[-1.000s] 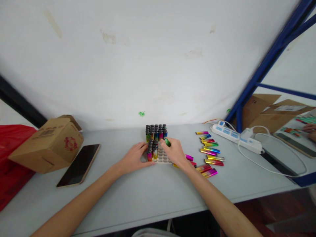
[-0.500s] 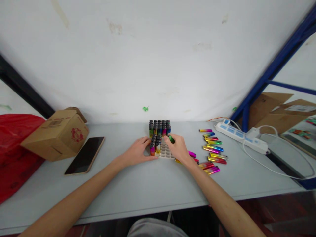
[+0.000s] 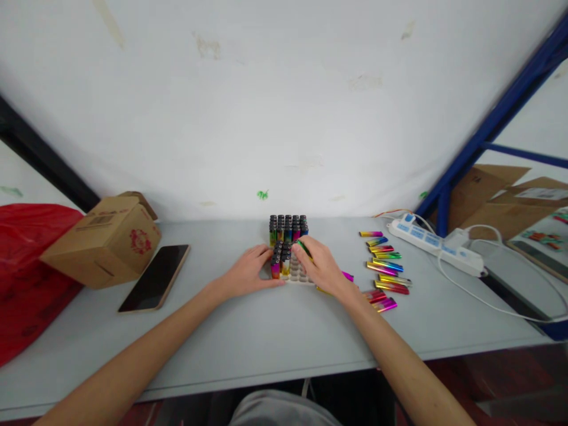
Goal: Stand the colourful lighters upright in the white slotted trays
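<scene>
A pale tray [image 3: 300, 277] with rows of round holes sits in front of me. Upright lighters [image 3: 281, 254] with dark tops and coloured, shiny bodies fill its left columns. My left hand [image 3: 249, 273] is curled round the tray's front-left corner, its thumb along the front edge and its fingers against the left side. Over the tray's right part, my right hand [image 3: 320, 266] pinches a green lighter [image 3: 303, 245], mostly hidden by the fingers. Right behind the tray stands a block of upright lighters [image 3: 288, 228].
Loose shiny lighters [image 3: 385, 266] lie to the right, some partly under my right forearm. Farther right is a white power strip [image 3: 432, 245] with cables. At left are a phone [image 3: 155, 278], a cardboard box [image 3: 104, 239] and a red bag [image 3: 35, 278]. A white wall [image 3: 284, 118] rises behind the table.
My right hand has shifted slightly left and tilted the green lighter closer to the filled columns; less of it shows now. My left hand stays at the tray.
</scene>
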`<state>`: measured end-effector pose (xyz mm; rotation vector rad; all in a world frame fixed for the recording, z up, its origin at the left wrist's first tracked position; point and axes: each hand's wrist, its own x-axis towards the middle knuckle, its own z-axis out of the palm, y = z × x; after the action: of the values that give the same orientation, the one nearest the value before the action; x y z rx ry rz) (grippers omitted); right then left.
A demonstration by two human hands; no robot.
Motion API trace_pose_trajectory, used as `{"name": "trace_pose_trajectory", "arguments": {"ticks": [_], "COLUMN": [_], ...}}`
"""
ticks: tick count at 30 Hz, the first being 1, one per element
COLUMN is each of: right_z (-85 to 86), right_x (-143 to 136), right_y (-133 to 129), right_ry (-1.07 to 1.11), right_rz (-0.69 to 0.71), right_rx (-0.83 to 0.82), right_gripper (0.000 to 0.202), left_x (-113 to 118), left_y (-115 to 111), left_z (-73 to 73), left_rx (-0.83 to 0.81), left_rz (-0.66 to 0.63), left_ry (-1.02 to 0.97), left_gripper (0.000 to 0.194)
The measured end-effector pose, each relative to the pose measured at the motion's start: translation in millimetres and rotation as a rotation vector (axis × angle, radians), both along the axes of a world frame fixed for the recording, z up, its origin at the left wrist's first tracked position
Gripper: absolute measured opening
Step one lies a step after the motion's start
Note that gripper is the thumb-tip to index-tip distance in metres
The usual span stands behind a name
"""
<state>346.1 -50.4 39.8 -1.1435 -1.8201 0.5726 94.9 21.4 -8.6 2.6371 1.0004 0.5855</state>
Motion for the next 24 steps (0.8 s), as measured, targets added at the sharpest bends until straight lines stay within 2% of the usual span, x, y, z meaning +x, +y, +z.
{"name": "trace_pose_trajectory", "arguments": {"ticks": [3, 11, 24], "right_z": [4.6, 4.6, -5.6], "right_x": [5, 9, 12], "right_y": [-3, -7, -4], "right_ry": [-0.057, -0.115, -0.217], "right_rz": [0.02, 0.115, 0.238], "right_rx": [0.09, -0.107, -0.046], "right_gripper": [0.052, 0.065, 0.067], "left_x": [0, 0, 1], "left_y": [-1, -1, -2], "left_z": [0.9, 2.5, 4.8], "left_rx": [0.0, -0.018, -0.027], "left_rz": [-0.004, -0.012, -0.021], "left_ry": [0.016, 0.009, 0.012], "left_gripper": [0.071, 0.073, 0.069]}}
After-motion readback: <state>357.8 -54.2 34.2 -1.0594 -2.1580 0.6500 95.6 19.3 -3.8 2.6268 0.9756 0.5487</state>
